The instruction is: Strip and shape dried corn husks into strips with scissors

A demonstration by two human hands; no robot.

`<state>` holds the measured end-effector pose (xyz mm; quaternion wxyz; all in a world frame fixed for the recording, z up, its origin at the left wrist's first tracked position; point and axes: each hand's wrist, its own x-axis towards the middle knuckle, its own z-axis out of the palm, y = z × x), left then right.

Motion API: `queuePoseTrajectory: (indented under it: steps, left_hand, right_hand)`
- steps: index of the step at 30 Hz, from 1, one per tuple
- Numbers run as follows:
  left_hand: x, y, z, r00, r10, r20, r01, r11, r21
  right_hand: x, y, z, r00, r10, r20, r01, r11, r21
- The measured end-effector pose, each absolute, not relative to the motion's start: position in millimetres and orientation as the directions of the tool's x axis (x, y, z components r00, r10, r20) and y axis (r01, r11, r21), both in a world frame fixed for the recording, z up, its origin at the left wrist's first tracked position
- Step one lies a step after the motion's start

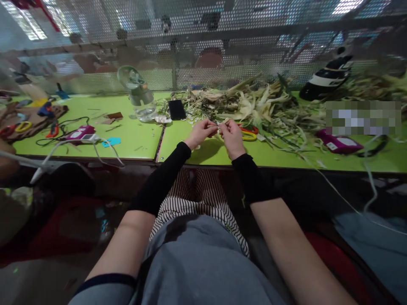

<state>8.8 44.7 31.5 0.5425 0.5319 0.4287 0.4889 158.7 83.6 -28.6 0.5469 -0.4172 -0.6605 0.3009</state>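
Above the front of the green table, my left hand (pixel 202 132) and my right hand (pixel 231 134) meet with fingertips pinched together. Between them is a small pale strip (pixel 218 127), mostly covered by the fingers; its kind cannot be made out. Just behind lies a heap of dried corn husks (pixel 251 103), with loose shreds around it. Scissors with red and yellow handles (pixel 249 134) rest beside my right hand, partly hidden by it. A dark phone (pixel 177 110) lies behind my left hand.
A clear water bottle (pixel 142 101) stands left of the phone. Purple boxes with cables lie at left (pixel 79 134) and right (pixel 339 142). A dark stuffed toy (pixel 327 80) leans at the back right. A perforated metal screen (pixel 190 55) closes the table's rear.
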Motion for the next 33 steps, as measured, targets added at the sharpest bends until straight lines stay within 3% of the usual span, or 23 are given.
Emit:
queuePoseTrajectory:
  steps: [4, 10, 17, 24, 28, 33]
  left_hand:
    - [10, 59, 31, 0.205, 0.978, 0.033, -0.056, -0.022, 0.998]
    - [5, 73, 26, 0.27, 0.963, 0.016, -0.17, 0.031, 0.985]
    - [7, 74, 22, 0.251, 0.966, 0.053, -0.165, -0.011, 0.986]
    - [2, 83, 28, 0.228, 0.954, 0.194, -0.105, -0.174, 0.979]
    - [3, 86, 33, 0.255, 0.96, 0.118, -0.093, -0.097, 0.991]
    - [8, 87, 30, 0.244, 0.969, -0.033, -0.169, 0.076, 0.983]
  right_hand:
    - [161, 91, -29, 0.076, 0.893, 0.444, 0.19, 0.424, -0.886]
    - [159, 86, -22, 0.104, 0.91, 0.402, 0.131, 0.388, -0.912]
    - [155, 73, -9, 0.046, 0.933, 0.356, 0.079, 0.352, -0.933]
    - [162, 87, 13, -0.127, 0.915, 0.383, 0.227, 0.402, -0.887]
    - [163, 101, 14, -0.042, 0.922, 0.384, 0.177, 0.385, -0.906]
    - [165, 102, 11, -0.039, 0.96, 0.277, 0.079, 0.279, -0.957]
